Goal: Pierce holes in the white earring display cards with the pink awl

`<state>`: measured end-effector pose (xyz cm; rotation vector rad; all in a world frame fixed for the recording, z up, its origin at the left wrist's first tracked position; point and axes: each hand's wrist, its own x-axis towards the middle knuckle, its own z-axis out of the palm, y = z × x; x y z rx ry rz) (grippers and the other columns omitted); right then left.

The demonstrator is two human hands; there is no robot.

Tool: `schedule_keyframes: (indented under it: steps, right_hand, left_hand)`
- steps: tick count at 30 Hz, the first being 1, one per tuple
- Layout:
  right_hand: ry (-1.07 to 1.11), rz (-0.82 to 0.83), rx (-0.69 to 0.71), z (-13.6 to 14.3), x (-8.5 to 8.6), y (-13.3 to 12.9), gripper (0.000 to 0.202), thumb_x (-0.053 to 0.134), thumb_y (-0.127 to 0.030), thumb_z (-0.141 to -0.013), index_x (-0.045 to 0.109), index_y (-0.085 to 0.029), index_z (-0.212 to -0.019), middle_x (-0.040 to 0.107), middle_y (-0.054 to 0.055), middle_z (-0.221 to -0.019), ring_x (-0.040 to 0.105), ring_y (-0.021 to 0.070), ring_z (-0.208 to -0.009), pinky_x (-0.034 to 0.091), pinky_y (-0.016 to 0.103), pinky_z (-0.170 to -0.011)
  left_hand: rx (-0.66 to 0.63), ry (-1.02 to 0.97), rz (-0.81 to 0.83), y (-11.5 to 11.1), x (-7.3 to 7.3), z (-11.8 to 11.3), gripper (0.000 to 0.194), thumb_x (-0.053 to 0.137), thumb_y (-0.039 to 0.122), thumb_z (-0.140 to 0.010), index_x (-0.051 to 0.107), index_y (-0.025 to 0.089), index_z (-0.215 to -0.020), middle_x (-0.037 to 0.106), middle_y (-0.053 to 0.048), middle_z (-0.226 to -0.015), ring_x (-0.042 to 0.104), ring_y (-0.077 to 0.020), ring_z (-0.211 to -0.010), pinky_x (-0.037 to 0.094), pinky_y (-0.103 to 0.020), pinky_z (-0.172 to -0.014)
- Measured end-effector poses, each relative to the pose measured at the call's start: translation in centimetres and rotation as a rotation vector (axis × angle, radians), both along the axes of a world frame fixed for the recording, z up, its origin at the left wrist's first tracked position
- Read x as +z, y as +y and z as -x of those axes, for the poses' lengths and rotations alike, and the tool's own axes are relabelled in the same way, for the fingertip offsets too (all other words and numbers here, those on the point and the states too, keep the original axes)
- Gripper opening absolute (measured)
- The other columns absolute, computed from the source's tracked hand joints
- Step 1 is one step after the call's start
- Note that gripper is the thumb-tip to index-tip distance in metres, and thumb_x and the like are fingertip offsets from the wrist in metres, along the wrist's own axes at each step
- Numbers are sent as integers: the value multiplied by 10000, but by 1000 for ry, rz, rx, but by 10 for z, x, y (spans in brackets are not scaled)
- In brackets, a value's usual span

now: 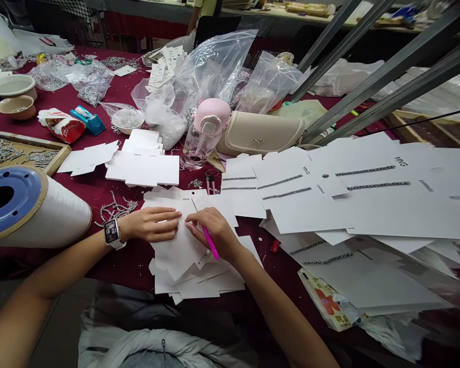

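My left hand (pixel 159 224) lies flat on a white card (pixel 176 255), its fingers stretched out towards the right. In my right hand (pixel 214 230) is a slim pink-handled tool (pixel 210 243) with a thin metal tip pointing away from me over the card; its exact kind is unclear. The thumb and fingers of that hand are closed low over the card. Under this card lies a stack of other white cards (pixel 199 289). Beyond my left wrist sits a small heap of silver chains (pixel 117 210). Small pink-handled pliers (pixel 211 183) lie just past the card.
To the right spread white cards (pixel 302 209) bearing pairs of silver chain strips. A thread spool (pixel 61 209) stands at left. Farther back are a pink-lidded bottle (pixel 205 133), a cream purse (pixel 260 133), a blue tape dispenser (pixel 87 120) and plastic bags (pixel 218 61). Metal bars (pixel 368 87) slant at right.
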<state>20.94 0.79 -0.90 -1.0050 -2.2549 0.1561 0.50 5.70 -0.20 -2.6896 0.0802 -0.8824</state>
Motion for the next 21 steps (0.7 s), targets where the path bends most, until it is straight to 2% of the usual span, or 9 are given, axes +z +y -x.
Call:
schedule_keyframes:
  steps: [7, 17, 21]
  right_hand:
    - [-55, 20, 73, -2, 1, -1, 47, 491, -189, -813, 532, -168, -803, 581, 18, -667, 465, 130, -640, 374, 269, -640]
    - [-152, -81, 58, 4, -7, -2, 100, 433, -113, -826, 530, -139, -825, 562, 25, -636, 448, 136, -633, 371, 280, -633]
    - [-172, -59, 50, 5, -10, -3, 116, 417, -126, -835, 532, -138, -831, 577, 39, -663, 454, 146, -653, 371, 291, -638]
  left_hand:
    - [7, 2, -46, 1, 1, -1, 58, 564, 144, -772, 585, 168, -724, 675, 3, -798, 610, -167, -946, 509, -269, -878]
    - [37, 34, -63, 1, -2, -1, 97, 536, 144, -785, 577, 186, -708, 662, 26, -768, 613, -151, -933, 511, -268, -876]
    - [32, 37, -46, 0, -3, -2, 78, 544, 139, -777, 579, 178, -718, 662, 10, -778, 616, -156, -921, 506, -285, -877]
